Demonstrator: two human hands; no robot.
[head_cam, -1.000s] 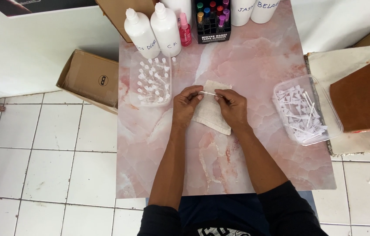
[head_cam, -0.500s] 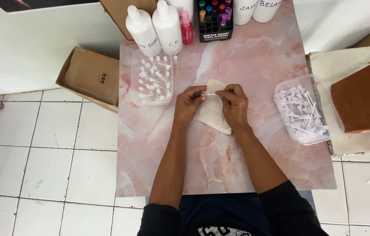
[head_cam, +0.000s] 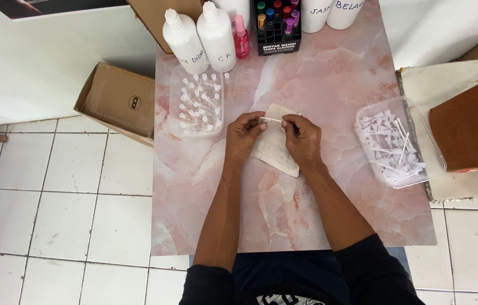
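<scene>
You've got a thin white tube [head_cam: 273,119] pinched between both hands, level, just above the white cloth [head_cam: 273,148] at mid desk. Your left hand [head_cam: 244,135] has its grip clamped on the tube's left end, thumb and forefinger together. Your right hand [head_cam: 302,138] has its grip pinched on the right end; probably there's a small cap or nozzle part under those fingertips, but it's too small to tell. Both hands sit over the cloth, which lies crumpled and tilted on the pink marble desk [head_cam: 329,79].

Left of your left hand, near it: a clear tray [head_cam: 196,103] full of small white-capped pieces standing upright. Right of your right hand, well apart: a clear tub [head_cam: 400,141] of loose white sprayer tubes, sitting at the desk's right edge.

Far edge of desk: two white bottles [head_cam: 202,35] side by side, a small pink spray bottle [head_cam: 241,38] just beside them, then a black rack of coloured vials [head_cam: 275,25], then two white containers [head_cam: 329,11], cut off by the frame.

Off the desk on the left: an open cardboard box [head_cam: 117,101] on the white tiled floor [head_cam: 52,197]. On the right, a brown board [head_cam: 473,127] on a pale surface.
</scene>
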